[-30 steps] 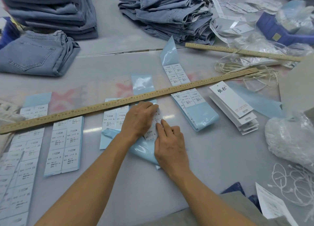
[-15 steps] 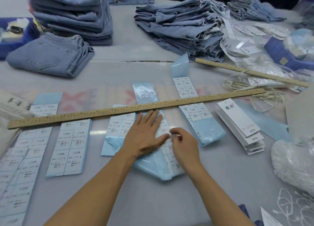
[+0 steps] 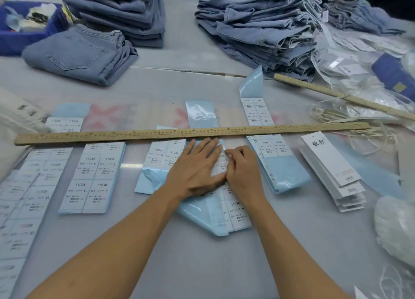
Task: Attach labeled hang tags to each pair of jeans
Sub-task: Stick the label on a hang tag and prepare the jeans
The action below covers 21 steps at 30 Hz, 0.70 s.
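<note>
Right hand (image 3: 241,169): fingers curled together, fingertips pinching at a sticker on the M label sheet (image 3: 233,208).
Left hand (image 3: 197,168): fingers straight and slightly spread, pressed flat on the same sheet beside the right hand.
M label sheet: lay on the table (image 3: 202,253) below the long wooden ruler (image 3: 179,133), its blue backing partly peeled.
S label sheet (image 3: 92,179): lay left of the hands.
Hang tags (image 3: 332,170): stacked well right of the hands.
Folded jeans (image 3: 78,53): far left, near a jeans stack (image 3: 258,31).
</note>
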{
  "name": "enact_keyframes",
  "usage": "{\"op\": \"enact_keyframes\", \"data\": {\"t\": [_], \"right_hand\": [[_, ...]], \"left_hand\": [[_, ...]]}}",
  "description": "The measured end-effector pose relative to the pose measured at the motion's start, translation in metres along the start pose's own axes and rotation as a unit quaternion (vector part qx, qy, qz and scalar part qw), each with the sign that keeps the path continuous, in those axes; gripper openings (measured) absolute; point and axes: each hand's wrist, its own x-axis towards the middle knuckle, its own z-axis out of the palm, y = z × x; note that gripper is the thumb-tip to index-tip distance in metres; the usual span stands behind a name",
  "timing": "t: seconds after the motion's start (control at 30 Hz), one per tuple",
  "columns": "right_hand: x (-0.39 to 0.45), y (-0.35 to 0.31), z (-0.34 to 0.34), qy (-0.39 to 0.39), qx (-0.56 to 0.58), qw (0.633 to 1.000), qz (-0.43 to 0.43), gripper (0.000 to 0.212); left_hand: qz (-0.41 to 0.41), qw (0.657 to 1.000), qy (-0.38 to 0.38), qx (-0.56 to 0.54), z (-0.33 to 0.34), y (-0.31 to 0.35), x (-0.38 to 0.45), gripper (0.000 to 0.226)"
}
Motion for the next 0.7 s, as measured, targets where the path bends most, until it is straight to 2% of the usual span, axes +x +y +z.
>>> {"op": "enact_keyframes", "data": {"t": [0.2, 0.37, 0.7], "right_hand": [[0.0023, 0.0037, 0.0007, -0.008, 0.019, 1.000, 0.005, 0.024], [0.0009, 0.0045, 0.0000, 0.015, 0.051, 0.999, 0.001, 0.020], [0.0004, 0.0055, -0.0001, 0.037, 0.077, 0.996, -0.018, 0.011]], "left_hand": [[0.001, 0.999, 0.031, -0.011, -0.0032, 0.0013, -0.0014, 0.081], [0.004, 0.998, 0.067, 0.001, -0.0046, 0.0031, -0.0028, 0.078], [0.001, 0.998, 0.068, 0.001, -0.0037, 0.0025, -0.0020, 0.080]]}}
